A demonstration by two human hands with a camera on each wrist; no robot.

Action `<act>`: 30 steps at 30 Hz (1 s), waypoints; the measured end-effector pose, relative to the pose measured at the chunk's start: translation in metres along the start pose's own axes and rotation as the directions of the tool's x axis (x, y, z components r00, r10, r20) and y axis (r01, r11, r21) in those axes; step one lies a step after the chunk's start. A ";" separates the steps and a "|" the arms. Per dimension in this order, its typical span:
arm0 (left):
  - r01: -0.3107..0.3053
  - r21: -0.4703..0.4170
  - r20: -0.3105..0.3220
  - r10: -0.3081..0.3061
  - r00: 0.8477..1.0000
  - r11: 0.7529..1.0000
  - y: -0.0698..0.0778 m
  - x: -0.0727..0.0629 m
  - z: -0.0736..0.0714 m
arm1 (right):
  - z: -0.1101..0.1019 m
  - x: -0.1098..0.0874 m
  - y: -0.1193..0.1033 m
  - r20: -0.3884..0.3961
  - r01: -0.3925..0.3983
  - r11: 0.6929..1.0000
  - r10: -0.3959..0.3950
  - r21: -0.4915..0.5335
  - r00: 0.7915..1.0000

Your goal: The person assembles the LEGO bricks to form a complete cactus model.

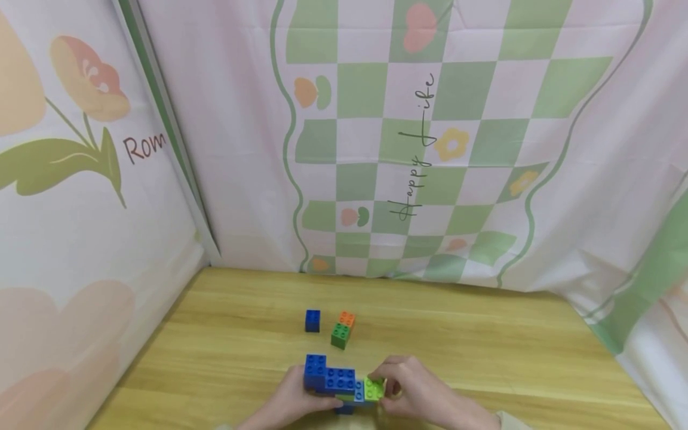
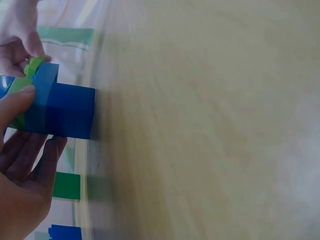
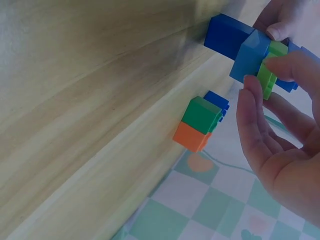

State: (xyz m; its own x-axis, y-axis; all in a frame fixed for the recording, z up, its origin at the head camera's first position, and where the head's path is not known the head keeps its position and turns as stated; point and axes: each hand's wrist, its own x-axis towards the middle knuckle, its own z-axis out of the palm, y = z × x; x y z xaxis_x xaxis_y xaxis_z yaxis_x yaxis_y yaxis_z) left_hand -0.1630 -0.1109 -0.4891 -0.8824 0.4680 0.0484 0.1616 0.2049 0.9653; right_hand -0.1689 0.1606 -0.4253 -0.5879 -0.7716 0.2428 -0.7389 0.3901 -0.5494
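My left hand (image 1: pixel 294 399) grips a build of blue and lime toy building bricks (image 1: pixel 340 380), its thumb along the near side and fingers behind. A dark blue brick tops the build's left end, and another juts from its underside, as the left wrist view shows (image 2: pixel 71 111). At the right end, the thumb and fingers of my right hand (image 1: pixel 416 385) pinch a lime green brick (image 1: pixel 373 389), which sits against a lighter blue brick (image 3: pixel 249 56). In the right wrist view the right fingertips lie on the lime brick's side.
Beyond the hands on the wooden table (image 1: pixel 473 334) stand a small blue brick (image 1: pixel 313 321), a green brick (image 1: pixel 340 335) and an orange brick (image 1: pixel 347 318), the last two side by side. Printed curtains hang at the back and left (image 1: pixel 242 149).
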 end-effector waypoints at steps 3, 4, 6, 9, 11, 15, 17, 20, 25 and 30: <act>0.010 -0.005 -0.001 -0.010 1.000 1.000 0.001 0.000 0.000 | 0.000 0.001 0.001 0.006 -0.010 1.000 0.010 0.008 1.000; 0.011 -0.006 -0.001 -0.011 1.000 1.000 0.001 0.000 0.000 | -0.001 0.002 0.001 0.008 -0.012 1.000 0.012 0.005 1.000; 0.010 -0.008 -0.001 -0.010 1.000 1.000 0.002 0.000 0.000 | -0.001 0.003 0.001 0.004 -0.009 1.000 0.009 -0.006 1.000; 0.003 -0.010 -0.001 -0.003 1.000 1.000 0.003 0.000 0.000 | -0.002 0.004 0.000 -0.008 0.008 0.999 -0.009 -0.032 1.000; -0.005 -0.006 -0.002 0.005 1.000 1.000 0.003 0.000 0.001 | -0.002 0.005 0.000 -0.012 0.010 0.999 -0.011 -0.036 1.000; -0.008 -0.002 -0.002 0.008 1.000 1.000 0.003 0.000 0.000 | -0.003 0.006 0.000 -0.008 0.005 0.999 -0.005 -0.034 1.000; -0.002 -0.005 -0.001 0.002 1.000 1.000 0.003 0.000 0.000 | -0.003 0.006 0.001 -0.007 0.012 0.999 -0.012 -0.037 1.000; 0.008 -0.010 0.002 -0.008 1.000 1.000 0.002 0.000 -0.001 | -0.003 0.007 0.003 -0.012 0.036 0.998 -0.037 -0.049 0.999; 0.018 -0.013 0.005 -0.018 1.000 1.000 0.002 0.001 -0.001 | -0.004 0.009 0.005 -0.013 0.067 0.996 -0.068 -0.056 0.998; 0.025 -0.016 0.007 -0.025 1.000 1.000 0.002 0.002 -0.001 | -0.004 0.009 0.006 0.001 0.062 0.997 -0.062 -0.042 0.998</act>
State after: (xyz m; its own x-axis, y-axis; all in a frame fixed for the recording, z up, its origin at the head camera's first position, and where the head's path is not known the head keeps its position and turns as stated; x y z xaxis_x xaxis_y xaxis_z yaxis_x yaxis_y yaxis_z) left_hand -0.1650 -0.1108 -0.4869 -0.8830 0.4688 0.0226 0.1324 0.2028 0.9702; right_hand -0.1805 0.1580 -0.4232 -0.5409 -0.7949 0.2751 -0.7869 0.3626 -0.4994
